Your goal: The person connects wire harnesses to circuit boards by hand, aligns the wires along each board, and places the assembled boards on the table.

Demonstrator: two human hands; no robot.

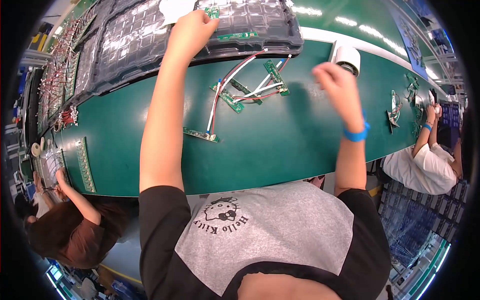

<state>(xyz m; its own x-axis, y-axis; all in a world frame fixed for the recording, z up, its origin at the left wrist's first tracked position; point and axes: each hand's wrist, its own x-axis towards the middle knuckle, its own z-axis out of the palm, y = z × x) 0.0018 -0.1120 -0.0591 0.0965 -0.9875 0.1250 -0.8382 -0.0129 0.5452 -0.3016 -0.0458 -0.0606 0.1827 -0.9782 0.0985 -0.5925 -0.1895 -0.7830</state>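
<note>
My left hand (192, 32) reaches over a clear plastic tray (272, 25) with many pockets. Its fingers are closed at a small green circuit board (212, 12), which they seem to pinch; the grip is partly hidden. Another slim green board (237, 36) lies on the tray's near side. My right hand (340, 87), a blue strap on its wrist, hovers over the green table with fingers curled and nothing visible in them. Between my arms lie several wired boards, among them an upper right board (276, 76) and a near board (201, 134), with red, black and white leads.
A white cylinder (348, 59) stands beyond my right hand. Far left, many wired boards (60, 75) are bunched beside the tray. A long green board strip (85, 165) lies at the left. Co-workers sit at both sides; one person's white sleeve (430, 165) shows at right.
</note>
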